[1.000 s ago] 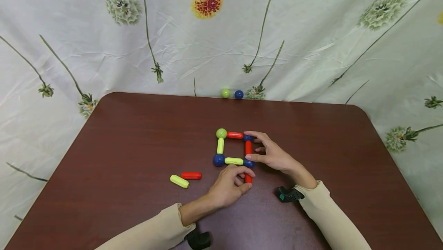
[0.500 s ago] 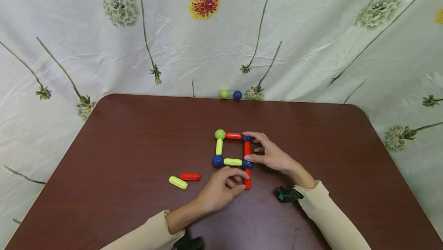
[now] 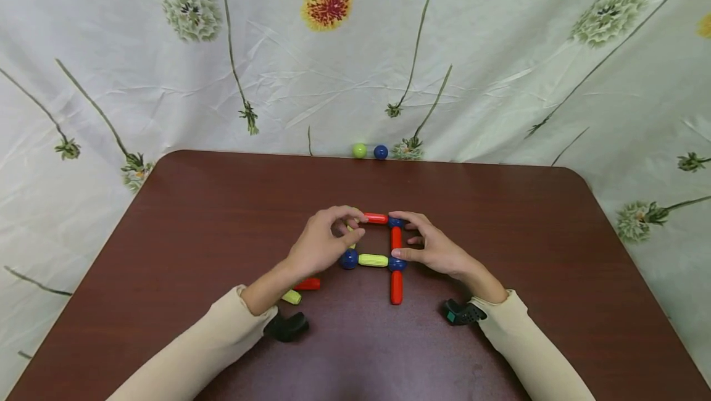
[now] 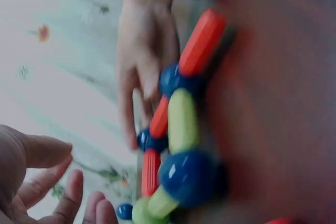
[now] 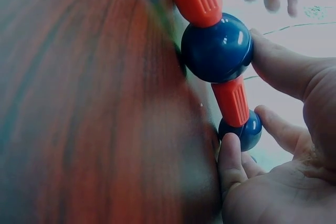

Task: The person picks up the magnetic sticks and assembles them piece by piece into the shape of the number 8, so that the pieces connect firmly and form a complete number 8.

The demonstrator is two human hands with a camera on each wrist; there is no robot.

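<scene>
A square of toy building rods and balls lies on the table. Its near side is a yellow-green rod (image 3: pixel 373 260) between two blue balls, the left one (image 3: pixel 349 259) and the right one (image 3: pixel 397 264). A red rod (image 3: pixel 396 288) extends toward me from the right one. My right hand (image 3: pixel 439 253) holds the square's right side, thumb at the near blue ball, fingers at the far blue ball (image 5: pixel 251 134). Above the left side hovers my left hand (image 3: pixel 319 243), fingers apart and holding nothing. It mostly hides the green ball (image 4: pixel 143 211) in the head view.
A loose red rod (image 3: pixel 308 284) and a loose yellow-green rod (image 3: pixel 291 297) lie partly behind my left forearm. A green ball (image 3: pixel 359 150) and a blue ball (image 3: pixel 380 152) sit at the far edge of the brown table (image 3: pixel 222 203), before a flowered cloth (image 3: pixel 472 31).
My left hand has let go of the red rod at the near right and moved away and left, over the square's left side. The right hand stays in place.
</scene>
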